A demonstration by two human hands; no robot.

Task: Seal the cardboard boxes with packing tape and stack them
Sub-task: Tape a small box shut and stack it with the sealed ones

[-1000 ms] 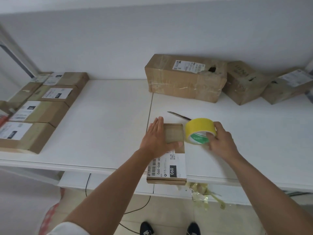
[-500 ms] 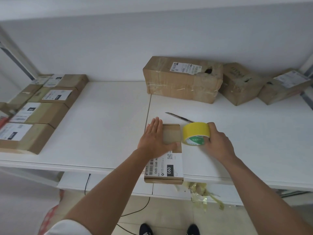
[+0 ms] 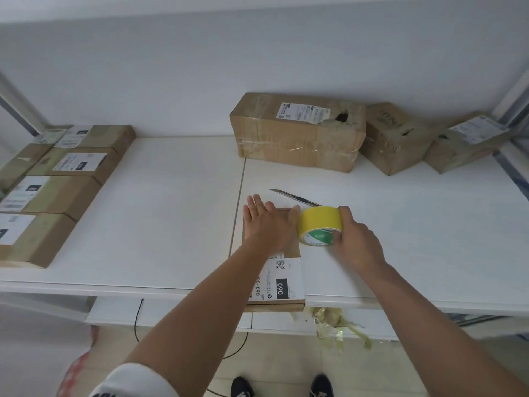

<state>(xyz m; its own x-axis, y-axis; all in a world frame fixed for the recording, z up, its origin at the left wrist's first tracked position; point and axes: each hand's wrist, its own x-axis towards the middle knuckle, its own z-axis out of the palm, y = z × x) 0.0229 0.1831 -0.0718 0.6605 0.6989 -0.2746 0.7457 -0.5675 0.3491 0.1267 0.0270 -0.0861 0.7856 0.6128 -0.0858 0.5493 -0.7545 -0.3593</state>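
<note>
A small flat cardboard box (image 3: 287, 282) with a white shipping label lies at the table's front edge, its near end overhanging. My left hand (image 3: 267, 226) presses flat on the box's far half, fingers straight. My right hand (image 3: 355, 242) grips a yellow roll of packing tape (image 3: 320, 224) standing on its edge right beside the box's far right corner. The far end of the box is mostly hidden under my left hand.
A utility knife (image 3: 294, 196) lies just behind the tape. Three worn boxes (image 3: 297, 130) stand along the back right wall. Several labelled boxes (image 3: 60, 193) are lined up at the left. Crumpled tape scraps (image 3: 335, 325) hang below the white table's (image 3: 171, 213) front edge.
My right hand has brought the tape roll a little left, closer to the box's far right corner. My left hand has slid slightly further up the box.
</note>
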